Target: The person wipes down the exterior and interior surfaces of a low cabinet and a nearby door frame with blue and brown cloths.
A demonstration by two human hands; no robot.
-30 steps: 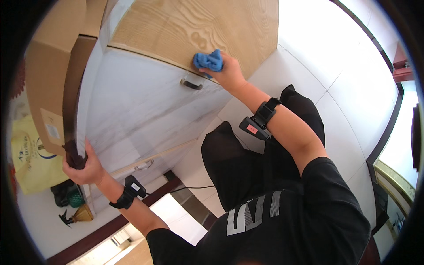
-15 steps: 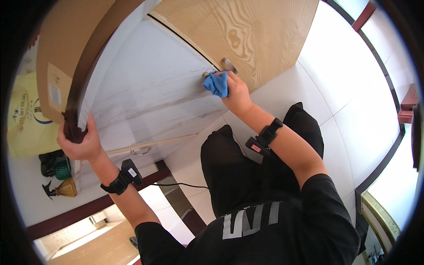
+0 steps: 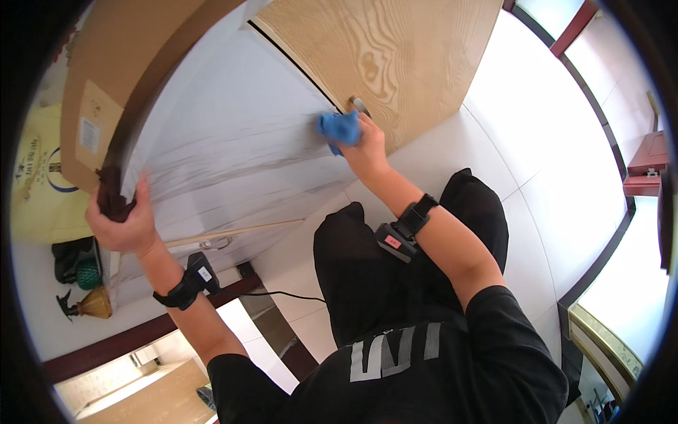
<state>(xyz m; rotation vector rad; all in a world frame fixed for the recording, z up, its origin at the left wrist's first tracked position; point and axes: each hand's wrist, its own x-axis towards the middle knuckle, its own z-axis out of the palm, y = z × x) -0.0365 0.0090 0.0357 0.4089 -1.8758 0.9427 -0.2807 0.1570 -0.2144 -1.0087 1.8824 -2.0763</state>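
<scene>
My right hand (image 3: 369,147) is closed around a crumpled blue cloth (image 3: 340,128), pressed to the white marble-patterned cabinet front (image 3: 233,134) close to the dark gap beside a wood-grain door (image 3: 388,56). That door carries a metal handle (image 3: 360,106), just above the cloth. At the cabinet's upper left edge, my left hand (image 3: 127,225) grips a bunched dark brown cloth (image 3: 111,194), thumb on the front side. The cloth is slightly smeared by motion in my right hand.
A cardboard box (image 3: 99,99) rests on the cabinet top beside a yellow bag (image 3: 39,191). An amber pump bottle (image 3: 92,304) and a green item (image 3: 89,274) stand near my left wrist. A drawer handle (image 3: 215,244) sticks out below; a black cable (image 3: 282,293) runs nearby.
My right hand has shifted a little left with the blue cloth, which has changed shape. My left hand keeps its hold. The whole view has moved slightly.
</scene>
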